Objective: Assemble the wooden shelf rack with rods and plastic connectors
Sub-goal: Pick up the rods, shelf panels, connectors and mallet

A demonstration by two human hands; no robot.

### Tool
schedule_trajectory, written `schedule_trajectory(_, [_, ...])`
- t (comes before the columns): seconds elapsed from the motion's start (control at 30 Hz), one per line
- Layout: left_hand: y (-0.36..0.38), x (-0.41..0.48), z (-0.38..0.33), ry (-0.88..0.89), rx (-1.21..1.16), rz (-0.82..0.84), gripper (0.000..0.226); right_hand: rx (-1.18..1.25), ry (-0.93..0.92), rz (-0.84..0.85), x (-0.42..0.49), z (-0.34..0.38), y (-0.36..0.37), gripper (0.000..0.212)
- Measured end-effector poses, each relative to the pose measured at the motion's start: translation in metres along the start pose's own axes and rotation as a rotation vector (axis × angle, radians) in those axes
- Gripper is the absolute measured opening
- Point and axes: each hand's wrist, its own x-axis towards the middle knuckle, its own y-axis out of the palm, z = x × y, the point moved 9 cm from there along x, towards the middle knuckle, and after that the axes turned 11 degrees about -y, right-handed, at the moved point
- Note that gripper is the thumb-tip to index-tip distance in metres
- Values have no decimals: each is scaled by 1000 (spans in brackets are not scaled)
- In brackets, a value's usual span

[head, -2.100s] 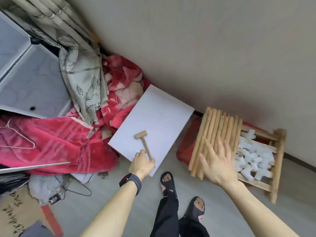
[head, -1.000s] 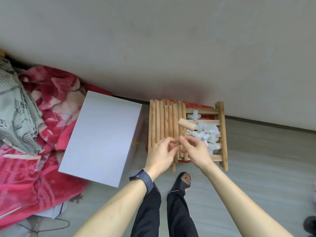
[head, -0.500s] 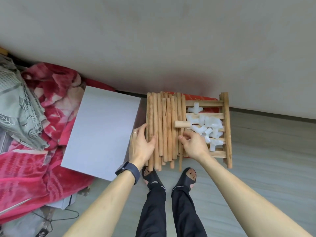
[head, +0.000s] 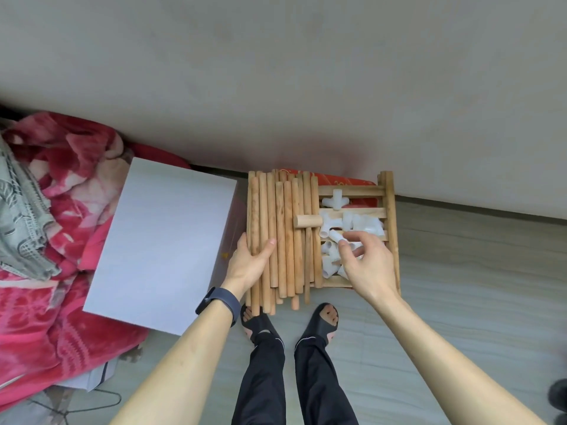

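Pale round wooden rods [head: 285, 240]: laid side by side in a loose bundle on the left half of the slatted wooden shelf panel [head: 389, 210]. Lengthwise toward the plain grey wall [head: 276, 72], near ends overhanging toward the feet.

Slatted wooden shelf panel: lying flat at the foot of the wall, over something red [head: 343, 180] (not identifiable), on the pale grey floor [head: 460, 286].

White plastic connectors [head: 362, 223]: heaped on the slats of the right half, just beside the rods (one four-armed piece [head: 336, 201] apart from the heap, nearer the wall).

Small wooden mallet [head: 308, 221]: resting on the rods, head crosswise and touching the heap, handle running along the rods.

Left grip [head: 250, 265]: wrapped round the leftmost rods, thumb across the top, fingers down the outer side. Dark band [head: 219, 303] on the wrist.

Right grip [head: 368, 262]: palm down over the connectors, fingers bent and touching the heap. Cannot tell whether a piece is pinched (too blurred at the fingertips).

White flat rectangular board [head: 165, 240]: left of the rods, just beside the left grip.

Red and pink flowered blanket [head: 61, 179]: further left, partly under the board. Grey patterned cloth [head: 21, 216] on it at the picture's left edge.

Black open-toed sandals [head: 322, 320]: on the floor, just short of the rod ends.
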Motion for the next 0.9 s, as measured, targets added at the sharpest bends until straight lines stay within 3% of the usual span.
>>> schedule_trajectory(0.1, [-3,7,-4,-17,-64,35,90,109,149,-213,0,-43,-53,27])
schedule_trajectory(0.17, [-6,12,-5,-47,-130,59,87,206,297,-227,6,-77,-70,37])
schedule_trajectory(0.33, [-10,21,-3,-176,-309,136,72,605,634,123,19,-138,-38,56])
schedule_trajectory(0.43, [-8,21,-1,-253,-377,216,64,723,668,310,24,-143,-16,40])
schedule_trajectory(0.57, [-10,27,2,-321,-434,244,59,761,693,293,35,-149,-12,39])
schedule_trajectory(0.7, [-9,33,1,-338,-431,259,38,740,707,312,41,-156,-12,36])
schedule_trajectory(0.9, [-13,44,1,-332,-470,261,46,756,715,350,41,-162,-10,35])
